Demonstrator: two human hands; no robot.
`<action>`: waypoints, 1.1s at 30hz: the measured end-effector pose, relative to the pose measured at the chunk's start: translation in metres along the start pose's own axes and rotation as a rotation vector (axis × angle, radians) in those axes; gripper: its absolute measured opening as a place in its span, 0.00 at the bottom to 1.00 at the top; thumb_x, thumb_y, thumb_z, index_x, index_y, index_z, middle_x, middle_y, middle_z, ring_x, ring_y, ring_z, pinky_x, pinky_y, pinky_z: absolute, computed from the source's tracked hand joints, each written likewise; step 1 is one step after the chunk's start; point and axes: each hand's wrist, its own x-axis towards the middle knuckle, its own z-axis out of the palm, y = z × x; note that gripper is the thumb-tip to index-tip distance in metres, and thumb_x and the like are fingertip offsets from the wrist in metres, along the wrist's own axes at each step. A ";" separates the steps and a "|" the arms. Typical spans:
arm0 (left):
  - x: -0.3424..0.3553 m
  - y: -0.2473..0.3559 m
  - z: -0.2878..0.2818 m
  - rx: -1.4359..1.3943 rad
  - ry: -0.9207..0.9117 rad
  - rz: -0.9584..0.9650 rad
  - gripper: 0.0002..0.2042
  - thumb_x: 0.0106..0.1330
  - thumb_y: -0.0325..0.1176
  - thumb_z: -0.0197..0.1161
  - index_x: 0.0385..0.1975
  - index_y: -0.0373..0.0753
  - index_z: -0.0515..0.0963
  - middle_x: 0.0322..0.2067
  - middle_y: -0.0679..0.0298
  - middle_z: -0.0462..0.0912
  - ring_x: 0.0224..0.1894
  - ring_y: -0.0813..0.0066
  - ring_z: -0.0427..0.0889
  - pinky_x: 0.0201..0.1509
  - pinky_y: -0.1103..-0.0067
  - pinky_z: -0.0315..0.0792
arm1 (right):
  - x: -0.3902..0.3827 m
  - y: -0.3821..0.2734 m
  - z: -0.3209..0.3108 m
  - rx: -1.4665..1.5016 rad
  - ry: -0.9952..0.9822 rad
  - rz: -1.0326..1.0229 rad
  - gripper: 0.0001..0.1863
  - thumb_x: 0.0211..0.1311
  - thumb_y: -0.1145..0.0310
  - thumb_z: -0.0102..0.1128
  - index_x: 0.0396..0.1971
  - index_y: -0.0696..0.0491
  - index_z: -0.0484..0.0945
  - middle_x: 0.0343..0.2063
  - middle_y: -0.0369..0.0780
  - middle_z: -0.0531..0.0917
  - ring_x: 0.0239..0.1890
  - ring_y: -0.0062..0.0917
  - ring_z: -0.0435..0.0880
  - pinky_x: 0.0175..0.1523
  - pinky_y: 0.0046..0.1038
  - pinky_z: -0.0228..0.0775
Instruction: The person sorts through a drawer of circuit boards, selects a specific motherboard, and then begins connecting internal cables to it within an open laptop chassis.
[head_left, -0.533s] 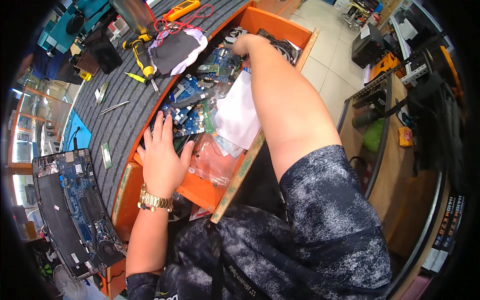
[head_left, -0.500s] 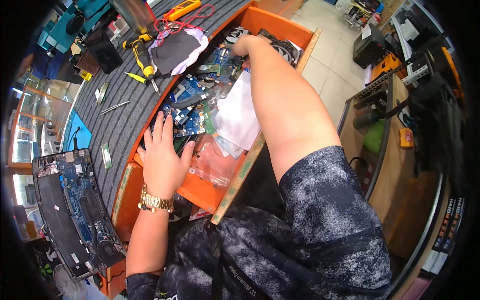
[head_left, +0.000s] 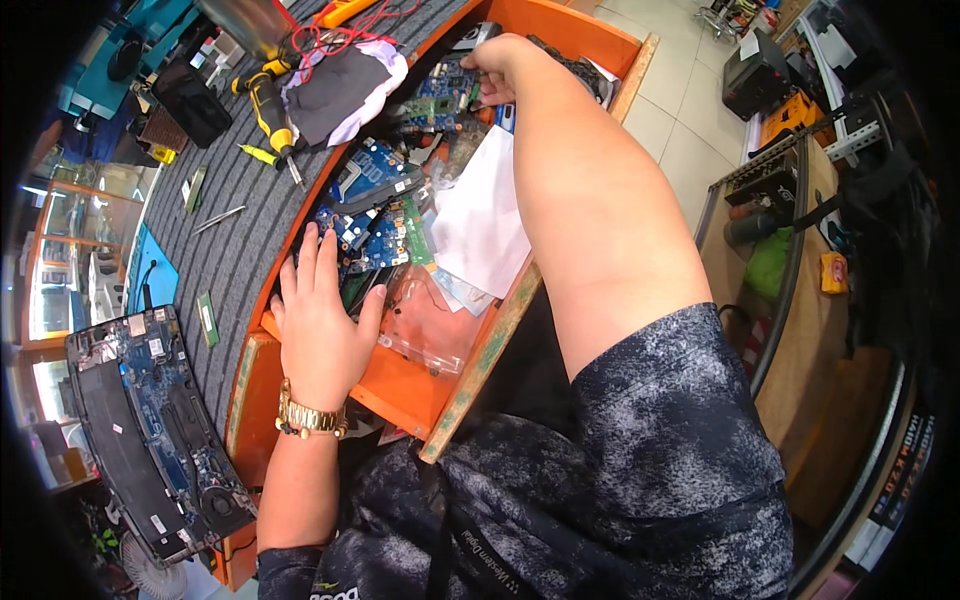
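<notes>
An orange wooden drawer [head_left: 395, 392] is pulled out and full of loose electronic parts. My left hand [head_left: 322, 325], fingers spread, rests over its near left edge beside a blue circuit board [head_left: 385, 240]. Deep in the drawer, my right hand [head_left: 500, 72] has its thumb and fingers curled at the right edge of another blue circuit board [head_left: 440, 85]. My wrist and the turned hand partly hide that grip. A white sheet of paper [head_left: 485, 215] lies under my right forearm. Nearer me is a clear plastic bag [head_left: 425, 320].
On the grey striped bench stand an opened laptop base [head_left: 160, 430], a yellow-black screwdriver [head_left: 270, 115], tweezers [head_left: 218, 220], a green memory module [head_left: 207, 318] and a dark cloth [head_left: 345, 95]. Right of the drawer is a wood-edged glass cabinet [head_left: 770, 270].
My right hand has shifted slightly toward the drawer's far end, and the board at its fingers has moved that way too. My left hand stays at the drawer edge. The view has tilted a little.
</notes>
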 end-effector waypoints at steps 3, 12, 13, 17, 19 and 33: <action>0.000 0.000 0.001 -0.006 0.004 -0.008 0.41 0.71 0.43 0.77 0.82 0.36 0.69 0.85 0.49 0.66 0.80 0.35 0.70 0.78 0.43 0.69 | -0.015 -0.010 0.000 0.164 0.001 -0.088 0.13 0.79 0.61 0.74 0.44 0.56 0.85 0.31 0.37 0.82 0.36 0.27 0.86 0.51 0.44 0.96; 0.000 0.000 0.004 -0.035 0.054 0.034 0.42 0.72 0.42 0.77 0.82 0.34 0.68 0.84 0.45 0.68 0.80 0.36 0.72 0.80 0.48 0.68 | 0.017 -0.017 -0.011 0.549 -0.110 -0.338 0.18 0.84 0.67 0.50 0.59 0.64 0.81 0.41 0.52 0.91 0.39 0.45 0.94 0.43 0.46 0.94; 0.000 -0.001 0.005 -0.032 0.058 0.031 0.42 0.72 0.42 0.77 0.82 0.34 0.67 0.83 0.44 0.68 0.80 0.37 0.72 0.81 0.48 0.68 | 0.016 -0.019 -0.012 0.532 -0.143 -0.338 0.19 0.84 0.68 0.50 0.60 0.67 0.80 0.41 0.54 0.91 0.39 0.46 0.94 0.44 0.47 0.94; 0.000 0.000 0.005 -0.050 0.072 0.043 0.42 0.72 0.40 0.77 0.82 0.34 0.67 0.83 0.43 0.69 0.80 0.37 0.72 0.82 0.50 0.68 | 0.013 -0.017 -0.018 0.443 -0.139 -0.379 0.19 0.83 0.68 0.53 0.58 0.69 0.83 0.43 0.57 0.92 0.40 0.46 0.95 0.42 0.44 0.94; 0.001 0.001 0.006 -0.039 0.069 0.051 0.42 0.72 0.40 0.77 0.82 0.33 0.66 0.82 0.42 0.69 0.79 0.38 0.73 0.82 0.51 0.67 | 0.013 -0.015 -0.020 0.420 -0.158 -0.372 0.19 0.83 0.66 0.57 0.55 0.68 0.85 0.43 0.55 0.92 0.40 0.45 0.95 0.43 0.43 0.94; 0.001 0.004 0.005 -0.040 0.059 0.054 0.41 0.72 0.39 0.76 0.82 0.33 0.66 0.82 0.41 0.69 0.80 0.38 0.73 0.83 0.53 0.67 | 0.028 -0.020 -0.020 0.309 -0.193 -0.340 0.13 0.82 0.66 0.65 0.50 0.61 0.89 0.34 0.45 0.90 0.30 0.34 0.90 0.35 0.40 0.90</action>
